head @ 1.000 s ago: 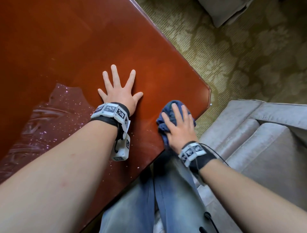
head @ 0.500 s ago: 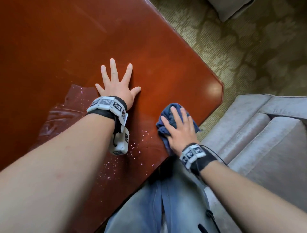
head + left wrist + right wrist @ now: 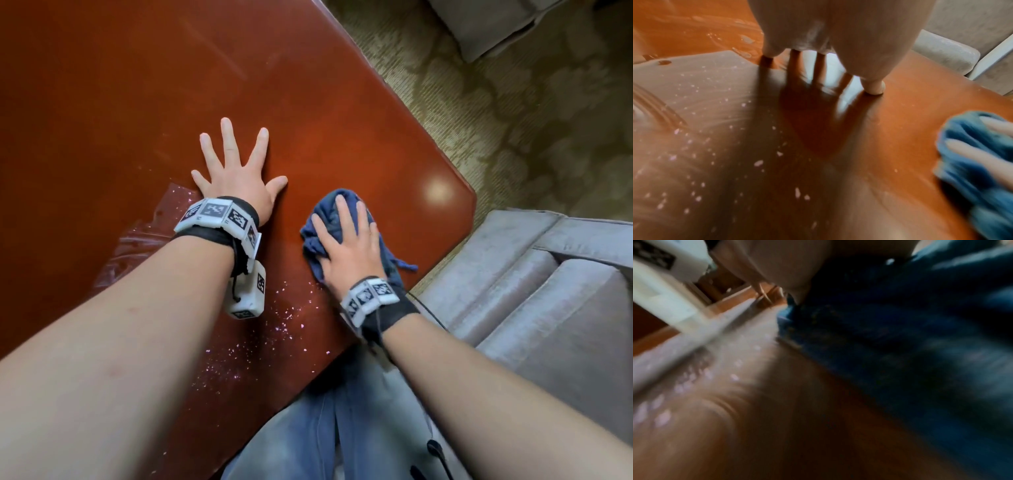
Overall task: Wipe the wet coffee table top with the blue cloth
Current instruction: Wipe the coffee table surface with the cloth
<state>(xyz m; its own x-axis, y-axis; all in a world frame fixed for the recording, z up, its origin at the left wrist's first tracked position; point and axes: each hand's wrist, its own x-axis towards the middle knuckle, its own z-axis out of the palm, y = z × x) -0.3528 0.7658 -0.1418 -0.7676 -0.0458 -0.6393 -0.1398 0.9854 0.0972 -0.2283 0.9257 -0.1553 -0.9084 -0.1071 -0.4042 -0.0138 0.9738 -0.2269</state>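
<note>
**Blue cloth pressed flat near the coffee table's near-right corner**

The bunched blue cloth (image 3: 346,219) lies on the reddish-brown coffee table (image 3: 137,102), close to its near edge and a little in from the rounded right corner. The person's right hand (image 3: 349,246) rests on top of it, fingers straight and slightly spread, pressing the fabric to the wood rather than curling round it; a loose end of cloth trails out toward the table's edge. Just beside it, apart from the cloth, the left hand (image 3: 236,174) lies palm down on the bare tabletop with all fingers splayed wide, holding nothing. Water droplets (image 3: 274,308) speckle the surface between the two wrists and along the near edge, and a broader wet patch (image 3: 144,240) gleams by the left forearm. Grey upholstered seating (image 3: 548,291) stands off the right corner on patterned carpet (image 3: 513,120).
</note>
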